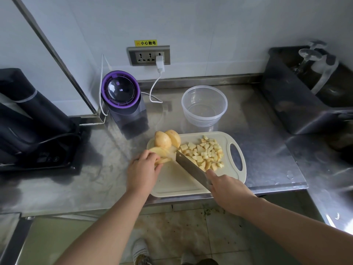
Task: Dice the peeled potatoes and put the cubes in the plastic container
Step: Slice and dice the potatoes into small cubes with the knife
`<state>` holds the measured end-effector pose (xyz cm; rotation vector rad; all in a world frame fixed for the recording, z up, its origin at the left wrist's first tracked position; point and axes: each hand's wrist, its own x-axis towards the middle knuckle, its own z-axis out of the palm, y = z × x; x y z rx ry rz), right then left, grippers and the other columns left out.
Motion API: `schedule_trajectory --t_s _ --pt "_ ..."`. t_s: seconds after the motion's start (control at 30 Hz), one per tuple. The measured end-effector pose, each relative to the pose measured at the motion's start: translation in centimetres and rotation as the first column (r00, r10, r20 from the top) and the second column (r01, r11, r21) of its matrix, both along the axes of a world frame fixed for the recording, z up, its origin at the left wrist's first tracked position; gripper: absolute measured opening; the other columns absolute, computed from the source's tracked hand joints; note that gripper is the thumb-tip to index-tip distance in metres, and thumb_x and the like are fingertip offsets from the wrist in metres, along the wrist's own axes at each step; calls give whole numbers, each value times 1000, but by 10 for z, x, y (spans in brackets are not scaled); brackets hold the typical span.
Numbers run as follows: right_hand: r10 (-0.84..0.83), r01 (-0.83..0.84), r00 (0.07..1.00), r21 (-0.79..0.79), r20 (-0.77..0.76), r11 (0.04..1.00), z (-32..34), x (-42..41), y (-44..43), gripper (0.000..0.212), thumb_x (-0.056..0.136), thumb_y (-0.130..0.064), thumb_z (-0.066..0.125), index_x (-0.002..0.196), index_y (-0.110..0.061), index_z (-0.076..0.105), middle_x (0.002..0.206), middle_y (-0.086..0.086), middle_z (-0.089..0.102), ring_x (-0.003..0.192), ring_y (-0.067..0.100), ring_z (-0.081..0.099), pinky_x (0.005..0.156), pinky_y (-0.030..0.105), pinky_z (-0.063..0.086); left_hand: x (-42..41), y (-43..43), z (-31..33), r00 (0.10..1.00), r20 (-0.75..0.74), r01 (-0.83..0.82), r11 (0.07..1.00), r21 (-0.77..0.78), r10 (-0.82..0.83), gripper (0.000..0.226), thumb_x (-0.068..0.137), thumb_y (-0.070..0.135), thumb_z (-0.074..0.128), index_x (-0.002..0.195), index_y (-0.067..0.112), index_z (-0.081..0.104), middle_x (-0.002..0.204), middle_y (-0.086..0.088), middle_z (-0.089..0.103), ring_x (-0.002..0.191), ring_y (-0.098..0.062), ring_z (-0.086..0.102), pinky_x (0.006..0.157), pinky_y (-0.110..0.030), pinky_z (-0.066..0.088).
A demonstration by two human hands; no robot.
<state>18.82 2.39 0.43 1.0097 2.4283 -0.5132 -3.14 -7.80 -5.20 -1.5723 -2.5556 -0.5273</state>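
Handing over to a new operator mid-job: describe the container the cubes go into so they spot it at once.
On the steel counter, look just behind the cream cutting board. The plastic container stands there, right of the purple-topped appliance. It alone is clear, round and empty.
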Motion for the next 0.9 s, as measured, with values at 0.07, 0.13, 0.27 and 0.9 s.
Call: schedule_trajectory --t_s 0.07,0.13,0.27,0.9 --pt "2 -2 1000 11 -3 1000 2 1 -1 41 100 -12 44 133 -22 24 95 2 62 70 15 60 69 33 59 7 -4 7 996 84 25 999 -31 -22 17 82 31 74 89 19 63 85 3 62 72 -19 58 55 -27 43" --pt "41 -41 999 39 0 998 3 1 -2 43 99 -11 45 137 -18 26 96 1 58 62 12 52 64 30 54 16 -6 11 945 316 -42 991 -128 81 18 89 39 63 97 23 58 88 8 61 76 -14 58 60 -29 49" --pt "24 -23 999 39 -21 999 3 -2 -6 40 100 -15 45 136 -18 28 88 0 55 63 13 54 62 29 53 32 -3 8 507 793 -187 941 -281 338 28 89 29 67 111 16 56 101 4 64 81 -14 66 76 -33 58" --pt "-77 75 996 -46 -40 996 -3 -25 -32 38 96 -6 46 126 -20 29 84 3 55 73 17 60 61 30 52 66 5 7 818 475 -188 931 -312 325 61 82 32 74 133 13 45 130 -5 43 112 -21 53 89 -28 46"
